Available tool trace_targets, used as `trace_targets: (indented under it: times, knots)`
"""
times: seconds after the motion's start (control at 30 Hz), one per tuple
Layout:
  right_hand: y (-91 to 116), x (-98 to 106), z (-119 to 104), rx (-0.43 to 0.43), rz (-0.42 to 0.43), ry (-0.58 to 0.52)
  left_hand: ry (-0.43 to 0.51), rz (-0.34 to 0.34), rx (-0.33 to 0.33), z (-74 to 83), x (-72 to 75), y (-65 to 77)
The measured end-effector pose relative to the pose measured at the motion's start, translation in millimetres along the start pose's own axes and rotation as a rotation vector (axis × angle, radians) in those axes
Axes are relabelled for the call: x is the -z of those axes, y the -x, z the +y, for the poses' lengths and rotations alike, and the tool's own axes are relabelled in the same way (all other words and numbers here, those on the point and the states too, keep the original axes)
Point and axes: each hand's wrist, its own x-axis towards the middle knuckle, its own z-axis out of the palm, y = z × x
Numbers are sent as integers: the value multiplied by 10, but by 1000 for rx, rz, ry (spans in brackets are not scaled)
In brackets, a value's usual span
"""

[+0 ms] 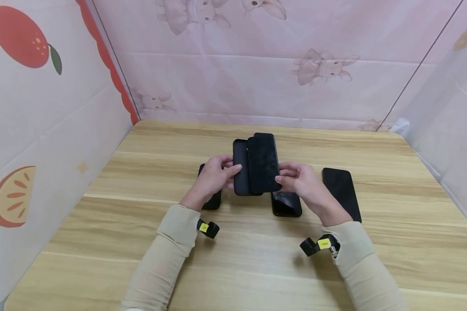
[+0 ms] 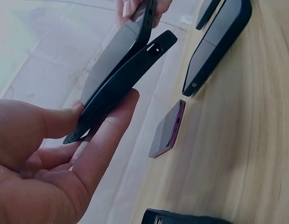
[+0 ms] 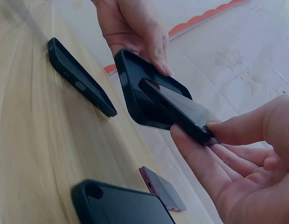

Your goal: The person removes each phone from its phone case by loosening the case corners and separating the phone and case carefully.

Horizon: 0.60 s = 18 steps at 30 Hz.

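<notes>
My left hand [image 1: 215, 175] pinches the edge of a hollow black phone case [image 1: 241, 175], thumb on the inner side and fingers behind. My right hand [image 1: 305, 183] pinches a dark-screened phone [image 1: 263, 166] by its right edge. In the right wrist view the phone [image 3: 181, 105] slants into the case [image 3: 130, 84], one long edge inside it and the other raised towards my right thumb. The left wrist view has the case [image 2: 121, 79] and phone [image 2: 118, 49] from their ends, a wedge-shaped gap opening between them towards my right hand.
Another hollow black case [image 3: 79, 77] lies on the wooden table [image 1: 249, 268] at the left. A phone in a black case [image 1: 287, 205] lies below my hands, with another dark phone [image 1: 341, 190] at the right. A purple-edged phone [image 2: 167, 130] lies farther back.
</notes>
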Motion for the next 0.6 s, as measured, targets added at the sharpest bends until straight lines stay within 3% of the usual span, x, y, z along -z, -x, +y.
trace_targets:
  times: [0.27, 0.6]
  knots:
    - [-28, 140, 2, -37, 26, 22, -58, 15, 10, -36, 57, 4]
    - [-104, 344, -6, -85, 75, 28, -114, -21, 39, -101, 98, 55]
